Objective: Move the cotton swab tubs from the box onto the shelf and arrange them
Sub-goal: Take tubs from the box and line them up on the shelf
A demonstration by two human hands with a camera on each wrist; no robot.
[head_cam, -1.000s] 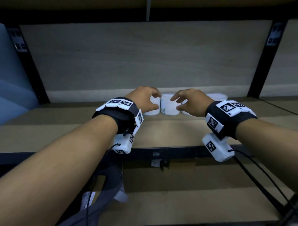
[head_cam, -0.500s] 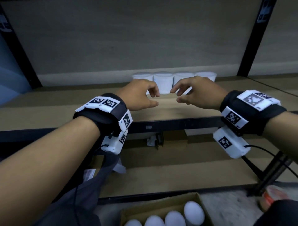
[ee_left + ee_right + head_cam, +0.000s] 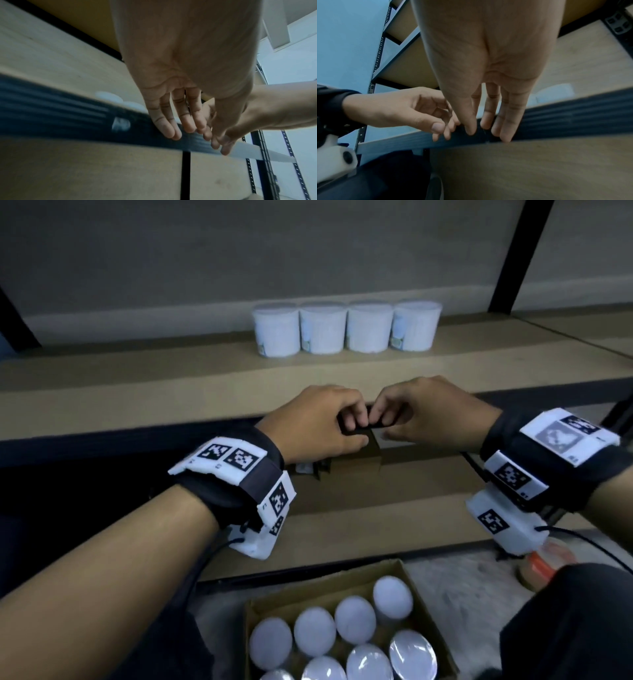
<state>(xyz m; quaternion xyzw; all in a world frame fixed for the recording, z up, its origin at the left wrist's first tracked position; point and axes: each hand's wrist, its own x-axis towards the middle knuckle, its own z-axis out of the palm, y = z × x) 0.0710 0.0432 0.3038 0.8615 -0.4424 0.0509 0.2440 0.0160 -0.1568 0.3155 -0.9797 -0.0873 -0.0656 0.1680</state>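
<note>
Box [image 3: 253, 613] at 6 o'clock holds more tubs [image 3: 314, 632]; left hand [image 3: 318, 424] and right hand [image 3: 433, 414], fingers loosely curled and empty, hover mid-frame; 4 shelved tubs [image 3: 346, 328] line 12 o'clock; next, likely reach down for another

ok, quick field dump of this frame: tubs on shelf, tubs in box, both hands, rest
tubs on shelf: four cotton swab tubs upright in a row at the back of the shelf, sides touching or nearly so
tubs in box: at least eight lids visible in the cardboard box below; the frame cuts off the rest
left hand: empty, fingers loosely curled, at the shelf's front edge
right hand: empty, fingers loosely curled, fingertips close to the left hand's
rest: orange-lidded container on the floor at right
</note>
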